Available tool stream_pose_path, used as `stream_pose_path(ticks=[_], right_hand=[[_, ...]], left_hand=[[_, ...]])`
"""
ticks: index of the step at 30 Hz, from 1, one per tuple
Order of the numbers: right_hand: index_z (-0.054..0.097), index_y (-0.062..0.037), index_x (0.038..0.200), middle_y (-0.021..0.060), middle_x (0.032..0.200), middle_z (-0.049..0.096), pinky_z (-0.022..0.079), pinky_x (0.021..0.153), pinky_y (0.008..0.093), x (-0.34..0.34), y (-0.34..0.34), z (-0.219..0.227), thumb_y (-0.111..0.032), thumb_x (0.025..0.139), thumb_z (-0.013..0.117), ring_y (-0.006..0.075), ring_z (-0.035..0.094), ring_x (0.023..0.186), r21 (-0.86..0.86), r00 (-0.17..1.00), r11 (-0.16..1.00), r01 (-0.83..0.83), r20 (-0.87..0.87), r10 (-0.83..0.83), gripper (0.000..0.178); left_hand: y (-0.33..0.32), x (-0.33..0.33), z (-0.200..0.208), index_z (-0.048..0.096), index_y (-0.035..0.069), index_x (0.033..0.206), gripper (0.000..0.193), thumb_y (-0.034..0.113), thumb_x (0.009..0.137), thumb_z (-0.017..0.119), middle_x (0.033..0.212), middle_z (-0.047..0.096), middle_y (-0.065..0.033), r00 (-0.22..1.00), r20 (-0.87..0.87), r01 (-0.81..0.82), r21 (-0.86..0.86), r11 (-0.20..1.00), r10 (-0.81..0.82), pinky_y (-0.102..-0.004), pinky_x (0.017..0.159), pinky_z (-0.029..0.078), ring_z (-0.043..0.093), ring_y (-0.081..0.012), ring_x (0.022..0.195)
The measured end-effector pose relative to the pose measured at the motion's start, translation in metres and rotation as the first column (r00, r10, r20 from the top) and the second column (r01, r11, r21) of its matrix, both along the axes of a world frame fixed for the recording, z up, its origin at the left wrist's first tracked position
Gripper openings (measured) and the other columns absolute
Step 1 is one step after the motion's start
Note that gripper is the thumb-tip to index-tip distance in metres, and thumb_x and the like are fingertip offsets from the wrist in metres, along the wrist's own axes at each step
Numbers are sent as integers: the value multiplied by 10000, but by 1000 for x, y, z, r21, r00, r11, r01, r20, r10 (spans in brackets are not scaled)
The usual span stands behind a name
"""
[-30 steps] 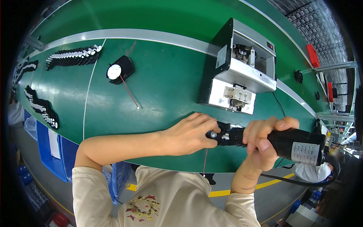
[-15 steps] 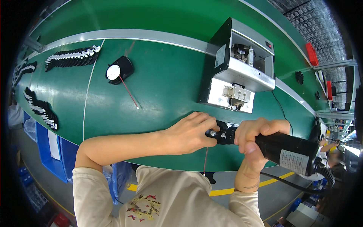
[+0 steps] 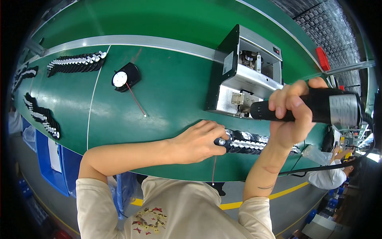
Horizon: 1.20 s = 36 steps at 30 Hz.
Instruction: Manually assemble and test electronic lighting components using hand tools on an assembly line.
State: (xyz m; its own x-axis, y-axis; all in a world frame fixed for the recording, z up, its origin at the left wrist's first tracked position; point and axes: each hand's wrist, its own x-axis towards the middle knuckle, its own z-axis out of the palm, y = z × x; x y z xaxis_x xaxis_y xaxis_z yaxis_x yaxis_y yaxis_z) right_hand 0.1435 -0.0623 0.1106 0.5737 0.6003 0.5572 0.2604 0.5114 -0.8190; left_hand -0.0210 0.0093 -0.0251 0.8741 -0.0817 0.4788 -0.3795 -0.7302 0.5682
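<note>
My left hand [image 3: 201,139] grips a small black part [image 3: 221,142] near the table's front edge; its fingers hide most of it. From under that hand a thin red wire [image 3: 215,170] hangs over the edge. My right hand [image 3: 293,113] is wrapped round a black electric screwdriver [image 3: 328,106], held nearly level above the table. The screwdriver's tip is at the lower front block of a metal screw feeder [image 3: 226,93]; I cannot tell whether they touch. Beside my left hand runs a row of overlapping black and silvery-white parts [image 3: 247,142].
A black housing with a white disc [image 3: 119,79] and a red wire lies on the green table [image 3: 167,91]. More stacked rows of parts [image 3: 77,63] lie at the left. Blue bins [image 3: 49,163] stand below the left edge. A person [image 3: 328,177] sits at far right.
My right hand has lifted the screwdriver up and away from the black part, over to the screw feeder, uncovering the row of parts. My left hand has barely moved.
</note>
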Motion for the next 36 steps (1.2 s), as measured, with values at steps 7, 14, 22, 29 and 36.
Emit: stream_pose_path(ticks=[7, 14, 22, 29, 36], right_hand=[[420, -54, 1201, 31, 637, 428, 388, 463, 298, -12, -11, -6, -74, 784, 560, 108, 387, 425, 1, 994, 996, -92, -51, 92, 441], [370, -80, 1165, 53, 649, 486, 446, 466, 329, -36, -64, -23, -15, 809, 654, 158, 490, 453, 15, 971, 979, -202, -125, 202, 459], [391, -89, 1120, 47, 653, 488, 454, 478, 322, -47, -65, -39, 18, 800, 660, 149, 463, 461, -8, 976, 987, -158, -155, 155, 432], [411, -92, 1044, 50, 642, 515, 471, 482, 332, -58, -69, -38, 9, 805, 673, 168, 493, 477, -106, 986, 981, -163, 18, 166, 369], [419, -63, 1008, 59, 656, 526, 479, 515, 337, -56, -70, -42, 23, 784, 670, 186, 521, 517, -95, 979, 976, -198, 25, 201, 347]], left_hand=[[-1, -1, -1, 680, 144, 901, 192, 147, 711, 706, 1107, 547, -84, 1000, 16, -4, -19, 1000, 4, -447, 913, 451, 548, -332, 1102], [0, -2, -3, 712, 140, 887, 174, 154, 717, 680, 1125, 552, -89, 1000, 6, -17, -7, 1000, 17, -441, 930, 447, 535, -339, 1114], [-1, -2, -1, 708, 134, 878, 172, 104, 713, 668, 1103, 542, -75, 1000, 21, -18, -37, 999, 19, -399, 943, 409, 514, -258, 1082], [0, -4, -1, 710, 137, 893, 166, 168, 730, 709, 1140, 546, -84, 1000, -22, 5, -62, 998, -7, -453, 962, 431, 514, -339, 1154], [1, -3, 8, 700, 104, 866, 215, 136, 659, 750, 1211, 486, -134, 996, -80, 36, -113, 993, -45, -464, 941, 447, 517, -344, 1132]])
